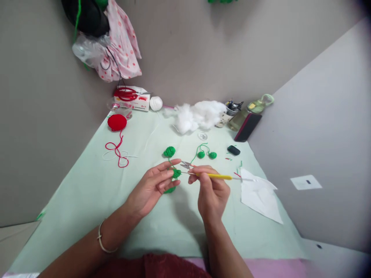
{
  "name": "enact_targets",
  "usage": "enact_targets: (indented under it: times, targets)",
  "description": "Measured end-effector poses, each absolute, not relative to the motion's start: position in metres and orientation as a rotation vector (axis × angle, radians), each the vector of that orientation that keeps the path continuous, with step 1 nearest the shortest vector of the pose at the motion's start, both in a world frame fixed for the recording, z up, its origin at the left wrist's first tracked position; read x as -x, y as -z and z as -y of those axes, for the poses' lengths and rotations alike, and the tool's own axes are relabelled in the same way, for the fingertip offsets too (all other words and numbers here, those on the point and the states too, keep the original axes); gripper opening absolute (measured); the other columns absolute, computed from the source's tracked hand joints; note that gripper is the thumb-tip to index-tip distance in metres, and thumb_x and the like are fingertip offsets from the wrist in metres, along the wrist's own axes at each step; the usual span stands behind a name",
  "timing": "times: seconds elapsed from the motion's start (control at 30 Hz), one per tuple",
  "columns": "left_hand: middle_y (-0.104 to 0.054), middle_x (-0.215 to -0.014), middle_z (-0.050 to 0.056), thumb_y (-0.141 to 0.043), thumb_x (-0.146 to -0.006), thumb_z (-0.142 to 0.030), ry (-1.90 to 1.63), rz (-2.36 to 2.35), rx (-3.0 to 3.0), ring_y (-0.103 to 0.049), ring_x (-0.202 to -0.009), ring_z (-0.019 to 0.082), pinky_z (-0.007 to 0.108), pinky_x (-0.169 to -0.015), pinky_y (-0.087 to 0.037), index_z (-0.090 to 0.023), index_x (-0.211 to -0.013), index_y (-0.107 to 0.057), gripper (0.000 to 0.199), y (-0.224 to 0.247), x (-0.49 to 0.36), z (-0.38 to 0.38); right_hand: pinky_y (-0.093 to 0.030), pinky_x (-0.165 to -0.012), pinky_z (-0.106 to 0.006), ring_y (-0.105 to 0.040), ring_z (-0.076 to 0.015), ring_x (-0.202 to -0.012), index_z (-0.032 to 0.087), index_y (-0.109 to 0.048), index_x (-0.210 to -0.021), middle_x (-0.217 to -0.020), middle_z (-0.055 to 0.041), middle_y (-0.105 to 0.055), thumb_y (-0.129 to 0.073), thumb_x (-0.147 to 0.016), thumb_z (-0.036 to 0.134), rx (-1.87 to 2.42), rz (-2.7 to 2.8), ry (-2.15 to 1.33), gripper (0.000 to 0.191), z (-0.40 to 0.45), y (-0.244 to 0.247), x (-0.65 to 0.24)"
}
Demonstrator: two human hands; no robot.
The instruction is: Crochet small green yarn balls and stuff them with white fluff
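Between the thumb and fingers of my left hand (153, 183) is a small green crochet piece (176, 173). My right hand (210, 189) grips a crochet hook (217, 176) by its yellow handle, and the thin metal tip points left, reaching the green piece. Green yarn runs from the piece up toward a green yarn ball (169, 151). Another green bundle (170, 190) shows partly below my left fingers. Just beyond my right fingertips lie small scissors (187, 165), their handles partly hidden by the hand. Two small green crocheted balls (206, 155) with yarn tails rest farther back.
White stuffing (199, 116) sits at the back, beside a pen cup (226, 116), a bottle (239, 119) and a dark phone-like slab (248, 127). At left are a red yarn ball (117, 122) and red-handled scissors (127, 94). White paper (259, 195) lies at right.
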State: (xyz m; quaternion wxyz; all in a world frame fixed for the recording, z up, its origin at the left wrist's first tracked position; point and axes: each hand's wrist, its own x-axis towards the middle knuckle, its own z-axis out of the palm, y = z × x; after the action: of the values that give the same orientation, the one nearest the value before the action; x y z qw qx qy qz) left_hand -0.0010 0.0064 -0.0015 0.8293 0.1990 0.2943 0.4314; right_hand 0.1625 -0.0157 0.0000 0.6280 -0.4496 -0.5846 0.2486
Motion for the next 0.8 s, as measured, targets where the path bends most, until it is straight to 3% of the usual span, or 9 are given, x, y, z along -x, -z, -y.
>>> enact_targets:
  times: [0.1,0.2,0.3,0.37,0.47,0.53,0.67,0.8]
  targets:
    - [-0.051,-0.064,-0.006,-0.078,-0.085,-0.026,-0.929,-0.647,-0.536,-0.041,-0.059,0.006,0.030,-0.090,-0.050,-0.023,-0.121,-0.076,0.036,0.002,0.000,-0.004,-0.056,-0.067,-0.034,-0.066,-0.0170,-0.070,0.022,-0.076,-0.094,-0.084,-0.0043,-0.074,-0.058,-0.100,0.024,1.064,1.336,-0.688,0.020,0.013,-0.001,-0.160]
    - [-0.063,-0.083,-0.001,-0.082,-0.081,-0.027,-0.992,-0.747,-0.627,-0.049,-0.069,0.008,0.022,-0.071,-0.044,-0.025,-0.123,-0.075,0.042,0.002,-0.004,-0.001,-0.059,-0.070,-0.035,-0.069,-0.0177,-0.073,0.023,-0.076,-0.100,-0.089,-0.0052,-0.076,-0.058,-0.099,0.019,1.111,1.491,-0.530,0.019,0.014,0.003,-0.154]
    - [-0.060,-0.076,-0.003,-0.084,-0.080,-0.026,-1.014,-0.755,-0.565,-0.042,-0.061,0.005,0.018,-0.060,-0.037,-0.023,-0.123,-0.075,0.044,0.003,-0.005,-0.001,-0.061,-0.075,-0.036,-0.072,-0.0205,-0.087,0.026,-0.075,-0.114,-0.099,-0.0081,-0.077,-0.061,-0.095,0.009,1.041,1.710,-0.173,0.029,0.018,0.010,-0.151]
    - [-0.051,-0.064,-0.006,-0.083,-0.080,-0.026,-0.964,-0.685,-0.461,-0.035,-0.054,0.004,0.019,-0.065,-0.043,-0.018,-0.118,-0.078,0.039,0.003,-0.004,-0.004,-0.060,-0.075,-0.036,-0.072,-0.0211,-0.091,0.027,-0.074,-0.119,-0.105,-0.0098,-0.077,-0.063,-0.093,0.007,0.986,1.763,-0.055,0.035,0.019,0.012,-0.153]
    - [-0.037,-0.054,-0.010,-0.081,-0.082,-0.024,-0.914,-0.606,-0.353,-0.033,-0.050,0.004,0.026,-0.085,-0.052,-0.013,-0.112,-0.080,0.032,0.004,-0.001,-0.007,-0.059,-0.078,-0.039,-0.071,-0.0203,-0.083,0.025,-0.075,-0.109,-0.088,-0.0056,-0.076,-0.059,-0.097,0.013,1.056,1.564,-0.289,0.023,0.016,0.009,-0.159]
    - [-0.043,-0.057,-0.009,-0.080,-0.082,-0.021,-0.939,-0.618,-0.372,-0.042,-0.053,0.005,0.028,-0.089,-0.052,-0.016,-0.115,-0.079,0.033,0.005,0.000,-0.008,-0.059,-0.075,-0.040,-0.068,-0.0187,-0.071,0.023,-0.075,-0.099,-0.076,-0.0028,-0.072,-0.057,-0.100,0.020,1.092,1.376,-0.534,0.019,0.014,0.004,-0.161]
    - [-0.068,-0.084,0.001,-0.082,-0.080,-0.023,-0.982,-0.739,-0.572,-0.058,-0.072,0.011,0.026,-0.077,-0.048,-0.023,-0.122,-0.075,0.042,0.005,-0.002,-0.005,-0.056,-0.063,-0.033,-0.063,-0.0157,-0.066,0.021,-0.077,-0.091,-0.084,-0.0051,-0.074,-0.063,-0.097,0.028,1.064,1.336,-0.761,0.017,0.011,-0.002,-0.158]
    - [-0.071,-0.093,0.004,-0.079,-0.083,-0.028,-0.981,-0.789,-0.707,-0.060,-0.077,0.013,0.027,-0.074,-0.044,-0.022,-0.122,-0.076,0.039,0.003,-0.003,-0.003,-0.056,-0.063,-0.030,-0.063,-0.0133,-0.065,0.022,-0.077,-0.094,-0.085,-0.0037,-0.074,-0.063,-0.097,0.028,1.080,1.239,-0.823,0.016,0.011,0.001,-0.159]
